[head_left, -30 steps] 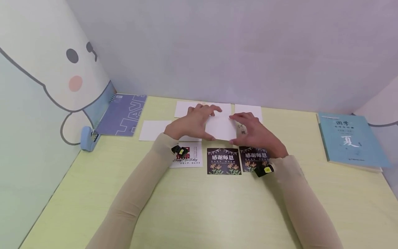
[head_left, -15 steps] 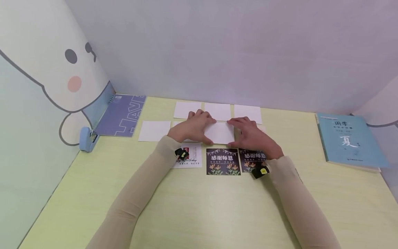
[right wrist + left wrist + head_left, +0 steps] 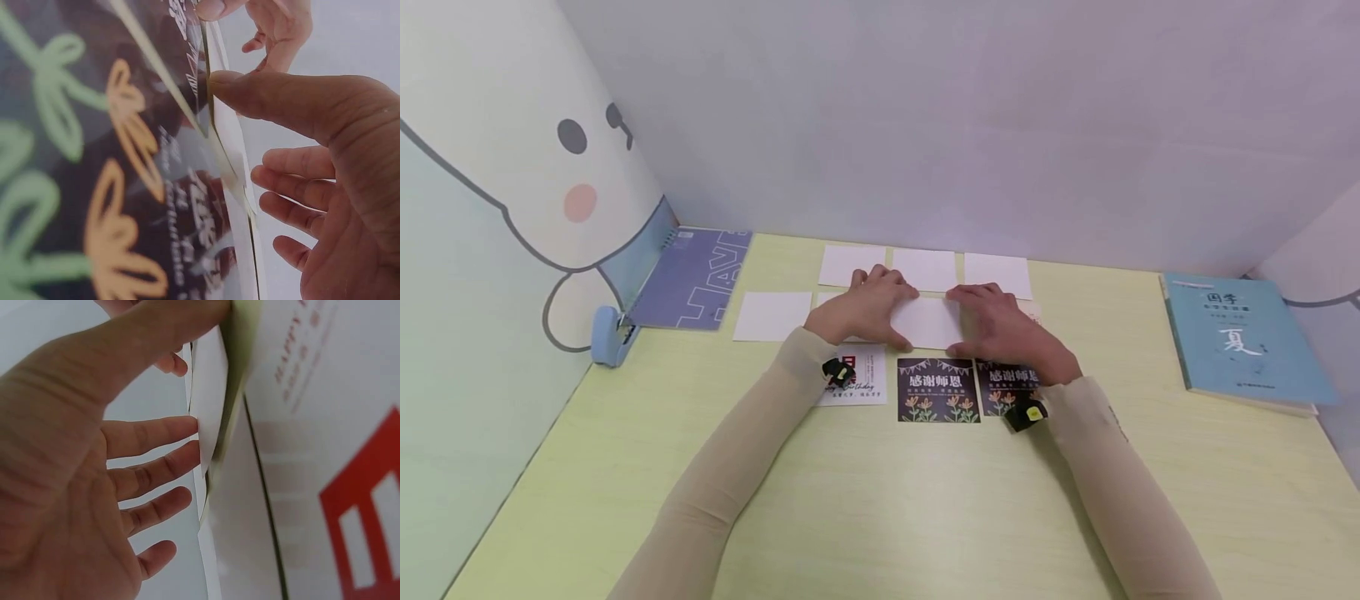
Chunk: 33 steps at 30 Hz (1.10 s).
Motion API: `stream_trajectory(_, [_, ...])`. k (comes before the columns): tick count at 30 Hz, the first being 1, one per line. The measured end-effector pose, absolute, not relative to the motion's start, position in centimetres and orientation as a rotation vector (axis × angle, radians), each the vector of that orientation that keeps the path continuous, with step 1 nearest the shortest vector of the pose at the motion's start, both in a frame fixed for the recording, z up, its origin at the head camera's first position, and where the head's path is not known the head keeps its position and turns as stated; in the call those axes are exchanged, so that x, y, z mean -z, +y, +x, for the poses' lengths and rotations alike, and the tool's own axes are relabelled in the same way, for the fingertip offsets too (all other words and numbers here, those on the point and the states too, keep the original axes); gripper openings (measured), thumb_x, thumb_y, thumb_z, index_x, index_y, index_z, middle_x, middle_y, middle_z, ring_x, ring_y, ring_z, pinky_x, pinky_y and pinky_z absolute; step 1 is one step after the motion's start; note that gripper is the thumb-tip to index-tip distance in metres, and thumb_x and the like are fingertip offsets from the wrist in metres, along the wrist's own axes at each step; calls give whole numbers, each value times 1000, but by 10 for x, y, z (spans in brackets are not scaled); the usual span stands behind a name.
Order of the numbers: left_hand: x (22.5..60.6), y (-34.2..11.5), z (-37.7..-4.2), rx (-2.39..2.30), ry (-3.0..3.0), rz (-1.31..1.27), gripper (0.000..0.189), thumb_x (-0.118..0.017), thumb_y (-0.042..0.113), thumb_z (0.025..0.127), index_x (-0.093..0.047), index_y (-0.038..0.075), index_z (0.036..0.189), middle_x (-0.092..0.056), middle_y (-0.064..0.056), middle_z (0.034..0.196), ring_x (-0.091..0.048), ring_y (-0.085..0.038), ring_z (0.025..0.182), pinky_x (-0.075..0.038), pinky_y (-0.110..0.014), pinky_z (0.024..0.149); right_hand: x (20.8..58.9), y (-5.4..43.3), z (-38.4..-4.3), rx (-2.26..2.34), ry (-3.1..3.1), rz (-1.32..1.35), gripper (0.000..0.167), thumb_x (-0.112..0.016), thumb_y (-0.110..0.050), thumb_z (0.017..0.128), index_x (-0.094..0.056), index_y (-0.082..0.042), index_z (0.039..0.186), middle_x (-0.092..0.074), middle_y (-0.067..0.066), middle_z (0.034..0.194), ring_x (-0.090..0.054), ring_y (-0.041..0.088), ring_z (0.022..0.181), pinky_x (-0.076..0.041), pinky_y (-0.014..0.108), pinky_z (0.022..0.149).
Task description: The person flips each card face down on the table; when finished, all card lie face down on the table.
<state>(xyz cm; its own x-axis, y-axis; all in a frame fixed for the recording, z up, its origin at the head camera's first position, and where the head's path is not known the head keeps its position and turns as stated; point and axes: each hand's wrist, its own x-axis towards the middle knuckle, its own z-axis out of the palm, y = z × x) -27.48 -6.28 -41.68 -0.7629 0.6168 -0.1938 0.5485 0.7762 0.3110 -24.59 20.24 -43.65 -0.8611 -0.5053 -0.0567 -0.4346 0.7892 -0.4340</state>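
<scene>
A blank white card [image 3: 927, 323] lies in the middle row, between my two hands in the head view. My left hand [image 3: 867, 305] grips its left side, thumb at the near corner and forefinger at the far corner. On the opposite side my right hand [image 3: 1002, 327] holds it likewise between thumb and forefinger. The left wrist view shows the card [image 3: 211, 394] edge-on, with fingertips right at its edge. In the right wrist view the thumb [image 3: 275, 97] touches near the card's front edge. Just in front lies a dark flower-printed card [image 3: 938, 392].
Three white cards, one of them a far middle card [image 3: 925, 270], line the back. Another white card [image 3: 772, 317] lies left. A birthday card [image 3: 861, 379] and second dark card [image 3: 1006, 390] flank the front. A notebook [image 3: 700, 275], blue stapler [image 3: 608, 335] and blue book [image 3: 1247, 342] stand outward.
The white card has come down and toward me, from held above the cards to level in the middle row. Both hands moved with it; the last half second shows barely any motion.
</scene>
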Motion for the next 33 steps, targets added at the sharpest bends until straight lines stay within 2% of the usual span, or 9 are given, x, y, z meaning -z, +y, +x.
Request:
stream_trajectory(12, [418, -60, -277, -394, 2689, 921, 97, -90, 54, 81, -48, 20, 161, -45, -6, 163, -34, -28, 148, -25, -54, 120, 421, 229, -245, 750, 2791, -683, 85, -85, -32, 90, -46, -5, 161, -43, 23, 168, -37, 45, 152, -25, 68, 122])
stream_trajectory(22, [414, -26, -276, -395, 2660, 1045, 96, -87, 58, 83, -46, 21, 161, -47, -3, 164, -35, -26, 150, -28, -53, 117, 420, 255, -234, 799, 2816, -684, 80, -83, -29, 92, -49, -1, 158, -47, 25, 164, -40, 47, 149, -28, 70, 117])
stream_trajectory(27, [409, 3, -280, -345, 2635, 1126, 87, -85, 57, 86, -50, 21, 157, -52, -3, 159, -39, -25, 144, -29, -50, 115, 420, 270, -230, 774, 2839, -666, 79, -83, -27, 91, -49, 0, 157, -47, 27, 163, -40, 48, 148, -27, 71, 116])
stream_trajectory(33, [410, 28, -283, -275, 2612, 1185, 72, -82, 57, 89, -55, 23, 147, -55, 0, 145, -40, -22, 129, -27, -43, 102, 420, 283, -230, 733, 2854, -647, 75, -80, -24, 94, -48, 0, 158, -46, 28, 163, -40, 49, 147, -26, 73, 116])
